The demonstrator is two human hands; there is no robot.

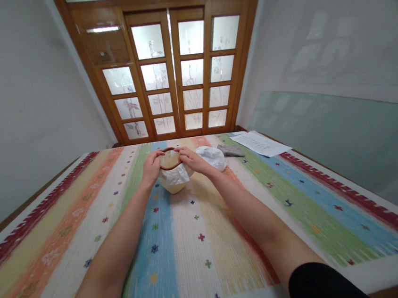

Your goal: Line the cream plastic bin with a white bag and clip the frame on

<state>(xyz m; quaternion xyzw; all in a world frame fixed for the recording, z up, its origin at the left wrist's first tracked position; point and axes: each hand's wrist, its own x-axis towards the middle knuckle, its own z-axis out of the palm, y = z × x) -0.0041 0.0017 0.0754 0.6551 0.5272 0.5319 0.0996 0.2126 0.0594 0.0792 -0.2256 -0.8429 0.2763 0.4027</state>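
Note:
A pale cream, bowl-like container [174, 188] with a brown ring [171, 167] round its top stands on the striped tablecloth. A thin white sheet [175, 175], perhaps a plastic liner or cloth, hangs over its front below the ring. On the left side of the ring, my left hand [152, 166] is closed over the rim. My right hand [190, 160] grips the ring's opposite side, fingers curled at the edge. Just right of that hand lies a crumpled white bundle [211, 157], partly hidden by my wrist. Its material is unclear.
Beyond the white bundle lies a small grey folded cloth [231, 151]. Printed white sheets of paper [260, 143] rest at the table's far right. The striped tablecloth [197, 263] covers the table. Wooden glazed doors [175, 75] stand behind, and a pale green panel [324, 126] is at right.

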